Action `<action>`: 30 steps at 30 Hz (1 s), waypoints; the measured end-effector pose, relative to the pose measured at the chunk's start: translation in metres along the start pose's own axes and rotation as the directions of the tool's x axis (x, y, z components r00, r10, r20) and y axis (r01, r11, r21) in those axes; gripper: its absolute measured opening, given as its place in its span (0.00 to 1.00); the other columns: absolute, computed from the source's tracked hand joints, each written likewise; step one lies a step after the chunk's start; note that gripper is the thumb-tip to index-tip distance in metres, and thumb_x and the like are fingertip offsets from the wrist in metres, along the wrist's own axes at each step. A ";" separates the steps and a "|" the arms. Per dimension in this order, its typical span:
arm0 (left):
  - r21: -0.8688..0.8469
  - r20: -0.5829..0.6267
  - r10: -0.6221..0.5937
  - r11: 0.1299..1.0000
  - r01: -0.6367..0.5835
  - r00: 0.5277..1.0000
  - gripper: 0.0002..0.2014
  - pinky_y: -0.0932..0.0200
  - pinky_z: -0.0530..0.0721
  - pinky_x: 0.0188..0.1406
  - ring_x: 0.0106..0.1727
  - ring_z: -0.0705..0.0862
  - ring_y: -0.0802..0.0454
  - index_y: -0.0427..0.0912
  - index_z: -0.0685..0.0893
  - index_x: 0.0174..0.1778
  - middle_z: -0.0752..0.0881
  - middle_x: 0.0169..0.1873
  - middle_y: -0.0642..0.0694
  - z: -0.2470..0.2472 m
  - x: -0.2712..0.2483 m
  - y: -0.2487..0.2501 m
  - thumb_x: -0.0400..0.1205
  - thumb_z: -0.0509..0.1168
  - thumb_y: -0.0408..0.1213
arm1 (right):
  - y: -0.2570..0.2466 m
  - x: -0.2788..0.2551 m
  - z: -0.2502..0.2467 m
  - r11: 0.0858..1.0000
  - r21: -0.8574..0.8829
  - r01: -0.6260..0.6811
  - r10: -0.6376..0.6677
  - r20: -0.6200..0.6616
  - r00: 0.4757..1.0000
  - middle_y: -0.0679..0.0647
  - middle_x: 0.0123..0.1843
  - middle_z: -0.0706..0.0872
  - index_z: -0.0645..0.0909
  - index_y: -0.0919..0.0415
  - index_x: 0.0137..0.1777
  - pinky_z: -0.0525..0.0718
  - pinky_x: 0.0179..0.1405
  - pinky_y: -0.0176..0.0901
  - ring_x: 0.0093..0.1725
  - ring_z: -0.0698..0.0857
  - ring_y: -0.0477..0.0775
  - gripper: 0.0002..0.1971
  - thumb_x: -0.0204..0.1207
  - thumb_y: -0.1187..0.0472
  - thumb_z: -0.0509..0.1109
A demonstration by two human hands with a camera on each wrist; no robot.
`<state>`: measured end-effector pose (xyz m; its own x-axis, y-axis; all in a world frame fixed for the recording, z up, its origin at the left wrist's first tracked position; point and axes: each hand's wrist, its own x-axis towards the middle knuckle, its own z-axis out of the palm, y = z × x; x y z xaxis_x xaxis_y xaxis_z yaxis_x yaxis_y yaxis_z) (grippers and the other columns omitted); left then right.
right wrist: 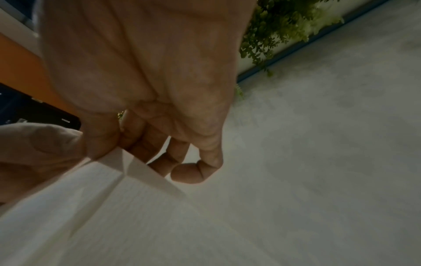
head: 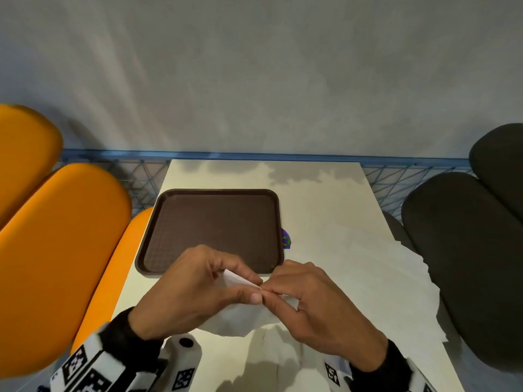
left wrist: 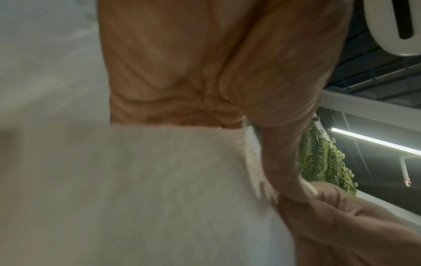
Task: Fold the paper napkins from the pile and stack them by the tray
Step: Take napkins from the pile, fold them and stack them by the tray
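Your left hand [head: 192, 287] and right hand [head: 314, 301] meet above the near part of the cream table [head: 325, 199], both pinching one white paper napkin [head: 240, 278] at its top edge. Left thumb and forefinger are closed on the paper, right thumb and forefinger closed on it just beside them, fingertips touching. The napkin hangs down between your hands, lower part at [head: 235, 321], off the table. Left wrist view: sheet [left wrist: 136, 189] blurred, fills the lower frame, thumb [left wrist: 284, 162] along its edge. Right wrist view: creased napkin corner [right wrist: 109, 180] under the curled fingers [right wrist: 193, 171]. Brown tray [head: 215, 193] lies flat just beyond your hands. Loose napkin pile [head: 396, 278] spreads on the table's right side, overhanging the edge. Orange seats [head: 56, 236] left, dark seats [head: 467, 250] right.
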<state>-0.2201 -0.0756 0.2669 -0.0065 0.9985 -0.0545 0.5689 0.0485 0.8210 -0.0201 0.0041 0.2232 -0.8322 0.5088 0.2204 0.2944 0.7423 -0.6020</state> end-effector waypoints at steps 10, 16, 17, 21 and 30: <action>-0.124 -0.163 -0.118 0.987 0.098 0.980 0.03 0.60 0.87 0.33 0.37 0.90 0.54 0.59 0.94 0.35 0.93 0.35 0.55 -0.016 -0.009 -0.005 0.71 0.75 0.50 | 0.067 -0.073 0.008 0.954 -0.094 -0.284 0.294 0.106 0.950 0.36 0.39 0.84 0.81 0.41 0.44 0.72 0.46 0.41 0.42 0.76 0.36 0.17 0.84 0.35 0.55; 0.086 -0.025 -0.064 0.994 0.066 0.998 0.01 0.67 0.85 0.42 0.43 0.88 0.67 0.63 0.94 0.37 0.90 0.36 0.71 0.017 -0.021 -0.010 0.74 0.77 0.52 | 0.040 -0.052 0.014 0.958 -0.131 -0.254 0.271 0.137 0.953 0.25 0.64 0.72 0.77 0.33 0.72 0.66 0.67 0.34 0.67 0.68 0.29 0.35 0.69 0.19 0.57; 0.126 0.002 -0.062 0.990 0.061 0.998 0.02 0.66 0.85 0.42 0.43 0.87 0.68 0.67 0.92 0.39 0.89 0.36 0.72 0.026 -0.023 -0.011 0.73 0.76 0.56 | 0.030 -0.045 0.021 0.976 -0.082 -0.204 0.215 0.163 0.963 0.26 0.67 0.72 0.77 0.35 0.73 0.64 0.70 0.35 0.70 0.67 0.30 0.36 0.69 0.20 0.59; 0.100 -0.042 -0.117 0.988 0.120 0.992 0.03 0.71 0.82 0.42 0.44 0.87 0.65 0.71 0.91 0.37 0.89 0.35 0.72 0.031 -0.034 -0.017 0.72 0.77 0.54 | 0.019 -0.036 0.051 0.987 0.118 -0.110 0.076 0.262 0.962 0.39 0.48 0.84 0.85 0.47 0.47 0.76 0.59 0.51 0.53 0.76 0.38 0.22 0.87 0.35 0.55; -0.123 0.253 -0.388 0.896 0.427 0.886 0.34 0.62 0.82 0.61 0.60 0.84 0.67 0.68 0.82 0.64 0.87 0.57 0.71 0.007 -0.060 -0.088 0.62 0.75 0.72 | 0.022 -0.010 0.076 0.982 0.110 -0.155 0.096 0.418 0.903 0.45 0.30 0.73 0.69 0.51 0.32 0.69 0.36 0.41 0.34 0.74 0.48 0.24 0.84 0.36 0.56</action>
<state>-0.2639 -0.1401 0.1934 -0.0181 0.8595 -0.5107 0.4060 0.4731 0.7819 -0.0407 -0.0180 0.1500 -0.9198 0.3489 -0.1793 0.3665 0.6015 -0.7098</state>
